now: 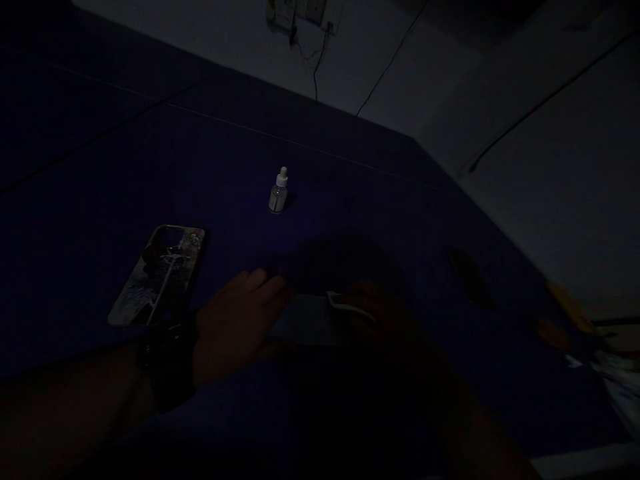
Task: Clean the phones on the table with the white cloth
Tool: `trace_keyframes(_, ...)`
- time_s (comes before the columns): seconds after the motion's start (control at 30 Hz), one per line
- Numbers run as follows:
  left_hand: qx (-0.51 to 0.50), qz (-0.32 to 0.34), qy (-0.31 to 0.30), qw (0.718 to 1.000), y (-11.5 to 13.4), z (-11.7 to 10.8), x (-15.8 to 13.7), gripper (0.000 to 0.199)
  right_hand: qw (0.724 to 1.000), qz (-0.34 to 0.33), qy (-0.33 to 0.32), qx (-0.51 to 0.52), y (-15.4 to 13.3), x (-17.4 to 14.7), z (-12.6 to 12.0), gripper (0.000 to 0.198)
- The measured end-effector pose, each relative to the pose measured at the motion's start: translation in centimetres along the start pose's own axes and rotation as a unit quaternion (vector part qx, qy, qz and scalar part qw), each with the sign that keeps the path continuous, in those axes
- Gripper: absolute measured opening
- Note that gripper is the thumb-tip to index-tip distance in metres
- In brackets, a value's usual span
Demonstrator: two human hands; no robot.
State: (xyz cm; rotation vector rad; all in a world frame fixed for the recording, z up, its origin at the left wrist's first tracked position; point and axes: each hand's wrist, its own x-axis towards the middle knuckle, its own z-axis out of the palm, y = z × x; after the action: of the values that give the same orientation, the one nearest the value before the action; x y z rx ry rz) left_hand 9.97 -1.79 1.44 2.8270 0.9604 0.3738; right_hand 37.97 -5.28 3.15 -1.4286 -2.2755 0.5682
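A flat, dark rectangular thing with a smooth grey face, which looks like a phone [307,319], lies low in front of me. My left hand [243,320], with a dark watch on the wrist, grips its left end, fingers along the far edge and thumb on the near side. At its right end my right hand [377,317] is closed on a cloth [350,307] with a pale edge, pressed to the surface. Deep shadow hides most of the right fingers. A patterned phone case [163,277] lies left of my left hand. Beyond the hands stands a small dropper bottle [278,193].
The blue-covered surface [225,173] meets a wall [200,33] with sockets [305,13] and hanging cables. At right lie a dark flat object [470,277], a yellow item [570,307] and some papers [620,377]. The light is very dim.
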Motion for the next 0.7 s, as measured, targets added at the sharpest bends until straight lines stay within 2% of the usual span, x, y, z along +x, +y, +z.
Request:
trace_keyframes(0.17,-0.038,-0.022,-0.006,0.999,0.0,-0.1,-0.1,0.068,0.999,-0.02,0.016,-0.023,0.3,-0.3,0.2,0.034)
trace_keyframes(0.33,-0.102,-0.061,0.016,0.993,-0.1,-0.8,-0.8,0.098,0.989,-0.094,0.071,-0.088,-0.1,-1.1,0.8,0.042)
trace_keyframes(0.4,-0.116,-0.075,0.003,0.99,-0.2,-1.3,-1.2,0.094,0.982,-0.133,0.053,-0.121,-0.7,-1.4,1.4,0.049)
trace_keyframes(0.53,-0.131,-0.06,-0.021,0.989,-0.6,-1.6,-1.7,0.069,0.968,-0.172,-0.008,-0.185,-1.6,-2.6,1.9,0.061)
trace_keyframes(0.7,-0.168,-0.045,-0.003,0.985,-1.5,-0.4,-1.9,0.068,0.966,-0.187,-0.09,-0.153,-1.3,-4.7,1.1,0.065)
